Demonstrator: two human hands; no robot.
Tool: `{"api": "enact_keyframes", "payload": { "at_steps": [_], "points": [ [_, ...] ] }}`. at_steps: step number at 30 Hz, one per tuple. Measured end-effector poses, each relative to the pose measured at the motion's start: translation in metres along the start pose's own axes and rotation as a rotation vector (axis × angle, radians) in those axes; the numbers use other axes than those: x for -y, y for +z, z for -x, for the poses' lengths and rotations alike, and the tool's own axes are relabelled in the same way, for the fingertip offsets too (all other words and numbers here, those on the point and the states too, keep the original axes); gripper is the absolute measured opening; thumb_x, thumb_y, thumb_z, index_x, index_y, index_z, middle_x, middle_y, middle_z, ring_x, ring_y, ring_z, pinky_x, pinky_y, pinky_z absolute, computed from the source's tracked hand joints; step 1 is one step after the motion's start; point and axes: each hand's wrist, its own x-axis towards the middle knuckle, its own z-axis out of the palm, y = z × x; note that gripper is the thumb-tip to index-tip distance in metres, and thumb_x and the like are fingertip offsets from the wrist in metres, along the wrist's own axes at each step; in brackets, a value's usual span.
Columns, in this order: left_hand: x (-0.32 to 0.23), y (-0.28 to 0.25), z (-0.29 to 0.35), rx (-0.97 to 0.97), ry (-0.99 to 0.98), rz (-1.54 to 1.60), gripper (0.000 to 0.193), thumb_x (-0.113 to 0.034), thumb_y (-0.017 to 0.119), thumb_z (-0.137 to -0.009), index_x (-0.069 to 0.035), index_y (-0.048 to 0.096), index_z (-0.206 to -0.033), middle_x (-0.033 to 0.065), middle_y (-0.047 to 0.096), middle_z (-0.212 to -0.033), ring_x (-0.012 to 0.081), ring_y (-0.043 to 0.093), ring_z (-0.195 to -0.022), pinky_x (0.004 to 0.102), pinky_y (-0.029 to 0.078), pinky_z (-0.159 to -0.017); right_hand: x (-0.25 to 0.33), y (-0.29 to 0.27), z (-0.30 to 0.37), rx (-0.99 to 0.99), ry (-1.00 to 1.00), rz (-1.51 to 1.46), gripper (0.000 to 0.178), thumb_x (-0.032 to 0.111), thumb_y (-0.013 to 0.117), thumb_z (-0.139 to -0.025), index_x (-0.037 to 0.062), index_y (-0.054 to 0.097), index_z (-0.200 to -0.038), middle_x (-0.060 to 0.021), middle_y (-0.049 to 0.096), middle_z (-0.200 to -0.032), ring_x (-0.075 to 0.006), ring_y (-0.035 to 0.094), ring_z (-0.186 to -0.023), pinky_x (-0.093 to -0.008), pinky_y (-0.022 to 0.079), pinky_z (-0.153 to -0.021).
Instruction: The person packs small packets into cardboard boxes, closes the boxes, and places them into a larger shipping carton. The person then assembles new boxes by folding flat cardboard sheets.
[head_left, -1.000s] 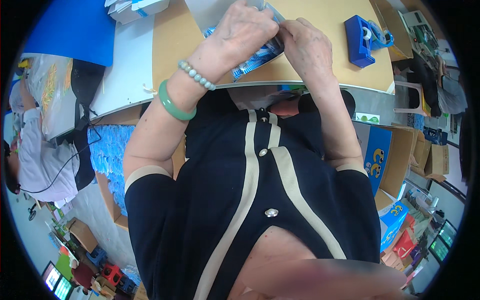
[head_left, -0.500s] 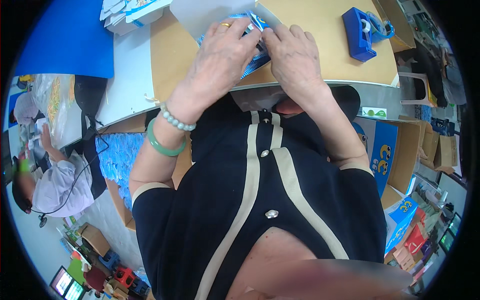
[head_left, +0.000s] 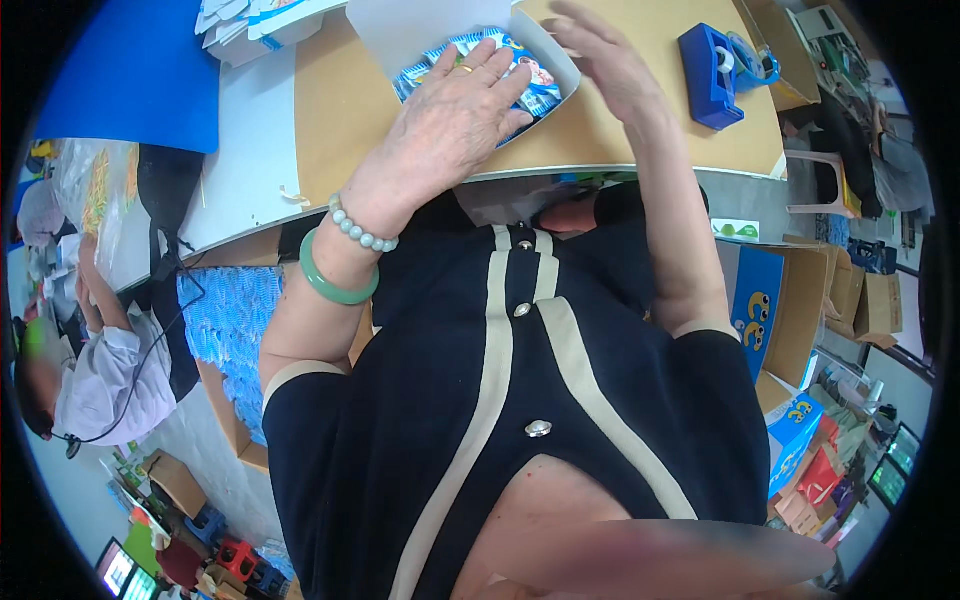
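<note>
Head view: left hand [head_left: 455,120] flat, fingers spread, pressing blue snack packets [head_left: 530,85] into open white carton [head_left: 420,25] on tan table [head_left: 330,110]; right hand [head_left: 600,60] open, raised, empty, beside carton near blue tape dispenser [head_left: 710,62].

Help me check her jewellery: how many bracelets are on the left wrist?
2: a pale grey beaded bracelet nearer the left hand, and a smooth green bangle just behind it. None visible on the right arm.

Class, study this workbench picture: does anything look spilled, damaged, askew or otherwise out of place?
Nothing stands out. The left hand presses blue packets into an open white box; the right hand hovers open above it. The blue tape dispenser stands upright.
</note>
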Motion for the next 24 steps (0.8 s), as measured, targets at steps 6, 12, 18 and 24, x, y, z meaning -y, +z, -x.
{"api": "enact_keyframes", "payload": {
  "at_steps": [6,12,18,24],
  "points": [
    [0.011,0.004,0.001,-0.016,-0.005,0.201,0.028,-0.026,0.059,-0.093,-0.006,0.061,-0.112,0.0125,0.063,-0.113,0.0296,0.053,-0.121,0.0489,0.039,-0.105,0.002,0.039,0.013,0.203,0.108,-0.238,0.053,0.018,0.058,-0.093,-0.0014,0.042,-0.14,-0.0106,0.059,-0.126,-0.0167,0.058,-0.109,-0.0285,0.044,-0.097],
    [0.012,-0.02,0.001,0.152,-0.066,0.426,0.02,-0.02,0.062,-0.09,-0.005,0.065,-0.103,0.0121,0.064,-0.108,0.0281,0.055,-0.119,0.0487,0.039,-0.105,-0.005,0.052,0.043,0.022,0.122,-0.203,0.052,0.018,0.057,-0.094,-0.0013,0.042,-0.14,-0.0096,0.058,-0.125,-0.0175,0.058,-0.11,-0.0288,0.044,-0.097],
    [-0.011,-0.014,0.005,-0.045,-0.067,0.097,0.018,-0.017,0.064,-0.088,-0.003,0.066,-0.099,0.0126,0.064,-0.104,0.0287,0.057,-0.113,0.0496,0.04,-0.102,-0.004,0.031,0.052,-0.023,0.032,-0.09,0.045,0.021,0.059,-0.094,0.0019,0.051,-0.134,-0.0093,0.06,-0.119,-0.0168,0.059,-0.107,-0.028,0.048,-0.09],
    [-0.006,-0.018,-0.003,0.07,0.021,0.143,0.02,-0.019,0.06,-0.092,-0.003,0.061,-0.105,0.0175,0.062,-0.118,0.035,0.052,-0.123,0.05,0.035,-0.109,0.024,0.035,0.085,-0.123,-0.054,0.659,0.041,0.018,0.066,-0.086,0.0047,0.058,-0.124,-0.0094,0.064,-0.109,-0.0181,0.061,-0.098,-0.0298,0.05,-0.079]
  ]
}}
